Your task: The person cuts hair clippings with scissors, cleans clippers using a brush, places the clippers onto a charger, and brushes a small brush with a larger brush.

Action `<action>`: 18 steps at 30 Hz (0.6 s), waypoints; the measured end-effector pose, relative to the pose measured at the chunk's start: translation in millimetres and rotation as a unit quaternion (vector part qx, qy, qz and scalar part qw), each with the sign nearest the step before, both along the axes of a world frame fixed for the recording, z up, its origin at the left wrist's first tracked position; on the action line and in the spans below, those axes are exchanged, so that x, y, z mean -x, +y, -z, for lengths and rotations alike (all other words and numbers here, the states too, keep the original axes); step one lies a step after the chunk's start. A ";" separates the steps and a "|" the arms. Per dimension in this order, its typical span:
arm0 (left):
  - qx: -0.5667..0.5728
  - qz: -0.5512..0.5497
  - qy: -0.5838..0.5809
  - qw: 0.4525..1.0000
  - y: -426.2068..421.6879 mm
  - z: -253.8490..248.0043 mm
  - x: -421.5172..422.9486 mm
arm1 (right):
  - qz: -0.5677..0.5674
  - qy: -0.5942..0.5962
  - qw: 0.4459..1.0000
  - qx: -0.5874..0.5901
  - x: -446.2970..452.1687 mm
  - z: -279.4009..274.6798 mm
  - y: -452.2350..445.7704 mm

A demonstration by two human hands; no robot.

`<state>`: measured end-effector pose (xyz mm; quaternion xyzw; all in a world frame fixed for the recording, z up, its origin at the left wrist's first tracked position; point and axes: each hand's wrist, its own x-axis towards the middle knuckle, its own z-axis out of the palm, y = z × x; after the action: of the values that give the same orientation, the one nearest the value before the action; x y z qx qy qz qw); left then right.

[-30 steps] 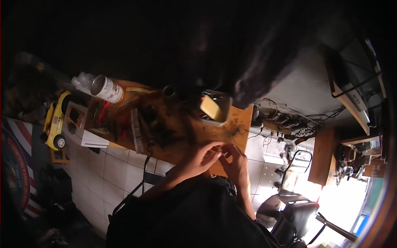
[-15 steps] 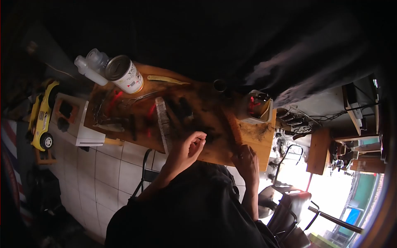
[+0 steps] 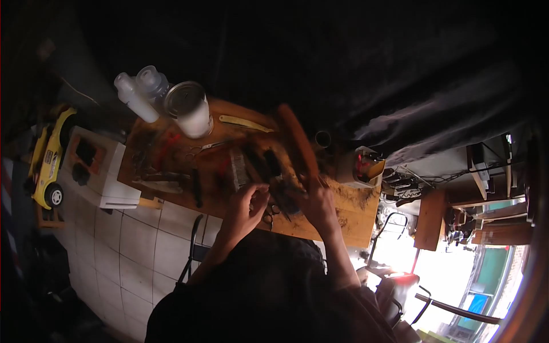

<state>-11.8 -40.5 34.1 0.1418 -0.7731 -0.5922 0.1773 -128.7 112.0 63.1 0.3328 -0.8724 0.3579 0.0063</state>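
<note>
My right hand (image 3: 316, 203) is closed around the lower end of a long orange-brown comb (image 3: 297, 140), tilted up over the table; motion blurs its edges. My left hand (image 3: 249, 206) has its fingers curled together near the table's front edge, and whatever they may hold is hidden. Just beyond it lies a pale toothed comb (image 3: 238, 167), partly covered by the hand. Between my hands the handles of scissors (image 3: 271, 214) show. Dark tools (image 3: 257, 164) lie behind them on the wooden table (image 3: 349, 214).
A white can (image 3: 194, 121) and two plastic bottles (image 3: 137, 103) stand at the back left. A yellow-handled tool (image 3: 246, 123) and more scissors (image 3: 203, 150) lie nearby. At the right is a container (image 3: 366, 171) of tools. A yellow toy car (image 3: 50, 166) is far left.
My right hand has lifted the orange-brown comb from the table and moved left with it. My left hand has shifted slightly left, its fingers still curled. The camera view has shifted a little.
</note>
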 end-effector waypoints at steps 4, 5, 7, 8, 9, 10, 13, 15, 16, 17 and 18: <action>-0.005 -0.025 -0.015 1.000 -4.8 -4.0 -0.8 | -0.010 -0.042 0.993 -0.109 14.0 10.6 -43.4; -0.009 -0.032 -0.018 0.999 -5.5 -5.4 -1.7 | -0.008 -0.018 0.994 -0.110 14.5 22.2 -49.8; -0.005 -0.029 -0.038 0.999 -9.4 -9.9 -3.8 | 0.004 0.002 0.993 -0.118 15.2 28.7 -58.1; -0.004 -0.027 -0.049 0.998 -11.1 -10.0 -4.7 | 0.014 -0.003 0.992 -0.127 14.5 27.1 -60.5; -0.005 -0.029 -0.041 0.999 -13.0 -7.3 -5.0 | 0.025 -0.008 0.991 -0.135 13.5 24.6 -62.5; -0.005 -0.032 -0.033 0.999 -14.7 -4.4 -4.5 | 0.030 -0.025 0.989 -0.145 13.6 21.3 -63.6; -0.025 -0.038 -0.021 0.999 -16.5 -3.1 -1.2 | 0.033 -0.045 0.988 -0.147 17.9 15.4 -61.2; -0.013 -0.039 -0.021 0.999 -18.4 -5.5 3.8 | 0.014 -0.021 0.993 -0.116 23.9 17.8 -55.9; -0.013 -0.042 -0.010 0.999 -17.3 -1.7 7.4 | 0.005 -0.030 0.994 -0.109 26.2 18.7 -54.6; -0.013 -0.046 0.001 0.999 -14.9 4.3 10.9 | -0.006 -0.038 0.994 -0.102 28.5 19.3 -53.4; -0.011 -0.050 0.011 0.999 -13.0 5.6 14.0 | -0.016 -0.047 0.994 -0.093 30.3 19.6 -52.3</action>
<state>-25.8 -53.4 28.4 0.1757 -0.7563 -0.5928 0.2139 -159.0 59.7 43.5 0.3287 -0.8956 0.2910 -0.0717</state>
